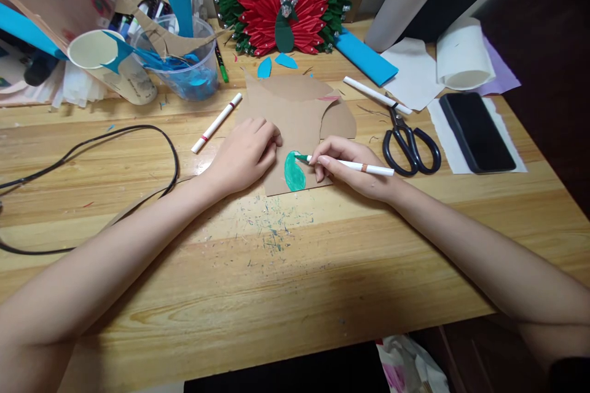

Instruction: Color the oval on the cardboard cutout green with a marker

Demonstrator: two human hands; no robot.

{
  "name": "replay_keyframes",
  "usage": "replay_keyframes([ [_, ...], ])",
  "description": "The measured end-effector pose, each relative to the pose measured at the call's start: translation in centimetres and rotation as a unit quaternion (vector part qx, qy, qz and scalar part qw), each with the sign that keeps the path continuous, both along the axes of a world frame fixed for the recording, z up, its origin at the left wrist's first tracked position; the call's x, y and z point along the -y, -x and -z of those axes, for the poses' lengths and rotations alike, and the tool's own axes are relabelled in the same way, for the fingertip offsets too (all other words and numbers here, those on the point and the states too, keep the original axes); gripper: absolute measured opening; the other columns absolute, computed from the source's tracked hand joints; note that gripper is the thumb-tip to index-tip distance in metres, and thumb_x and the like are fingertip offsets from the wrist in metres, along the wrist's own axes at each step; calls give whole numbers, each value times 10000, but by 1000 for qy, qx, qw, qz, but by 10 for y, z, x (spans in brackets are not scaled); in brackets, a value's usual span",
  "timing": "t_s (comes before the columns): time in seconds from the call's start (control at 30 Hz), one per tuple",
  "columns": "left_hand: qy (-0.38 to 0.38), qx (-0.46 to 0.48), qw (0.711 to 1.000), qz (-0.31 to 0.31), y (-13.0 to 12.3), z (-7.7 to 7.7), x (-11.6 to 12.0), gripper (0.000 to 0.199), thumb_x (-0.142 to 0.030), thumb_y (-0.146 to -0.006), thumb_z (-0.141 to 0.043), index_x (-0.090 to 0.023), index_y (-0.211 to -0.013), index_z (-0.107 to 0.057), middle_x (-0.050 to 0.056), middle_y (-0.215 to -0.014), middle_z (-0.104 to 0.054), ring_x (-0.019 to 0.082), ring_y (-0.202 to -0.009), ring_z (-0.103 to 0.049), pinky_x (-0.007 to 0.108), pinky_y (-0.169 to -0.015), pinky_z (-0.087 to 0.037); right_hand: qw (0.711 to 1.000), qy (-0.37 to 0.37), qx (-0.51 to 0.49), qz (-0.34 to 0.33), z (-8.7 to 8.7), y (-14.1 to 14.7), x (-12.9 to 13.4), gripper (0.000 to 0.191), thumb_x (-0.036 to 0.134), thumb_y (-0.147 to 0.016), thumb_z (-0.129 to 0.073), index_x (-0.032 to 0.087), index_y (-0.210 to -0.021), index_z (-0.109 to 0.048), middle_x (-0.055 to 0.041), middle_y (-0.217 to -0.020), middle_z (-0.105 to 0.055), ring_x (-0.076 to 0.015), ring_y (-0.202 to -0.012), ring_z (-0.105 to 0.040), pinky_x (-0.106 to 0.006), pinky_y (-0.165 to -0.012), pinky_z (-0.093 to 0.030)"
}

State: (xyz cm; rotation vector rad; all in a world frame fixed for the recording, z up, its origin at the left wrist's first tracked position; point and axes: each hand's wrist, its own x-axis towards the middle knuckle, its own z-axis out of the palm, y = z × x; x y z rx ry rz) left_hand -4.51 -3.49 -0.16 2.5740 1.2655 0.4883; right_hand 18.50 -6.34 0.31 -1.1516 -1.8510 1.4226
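Note:
A piece of brown cardboard (295, 98) lies on the table with a green painted shape (295, 173), rounded and curved like a bird's body, near its front edge. My right hand (348, 166) pinches a white marker (366, 167), its green tip touching the upper part of the green shape. At the cardboard's left side rests my left hand (249, 150), its fingers curled in and nothing visible in them. The white marker cap end points toward the right. Some pale spots show at the top of the green shape.
Scissors (410, 147) and a phone (479, 132) lie to the right, a second white marker (216, 123) to the left. A black cable (175, 159) loops at left. Behind stand a paper cup (113, 67), a plastic tub (193, 73) of scraps and a red-green peacock craft (283, 6).

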Motion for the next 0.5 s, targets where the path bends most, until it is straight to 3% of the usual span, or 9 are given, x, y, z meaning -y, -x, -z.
replay_keyframes([
  [0.5, -3, 5, 1000, 2, 1, 0, 0, 136, -165, -869, -404, -181, -918, -529, 61, -939, -594, 181, -872, -509, 322, -771, -392, 1000, -3, -6, -1, 3, -1, -1, 147, 319, -919, -512, 193, -900, -584, -11, -724, -626, -131, -679, -582, -263, -626, -432],
])
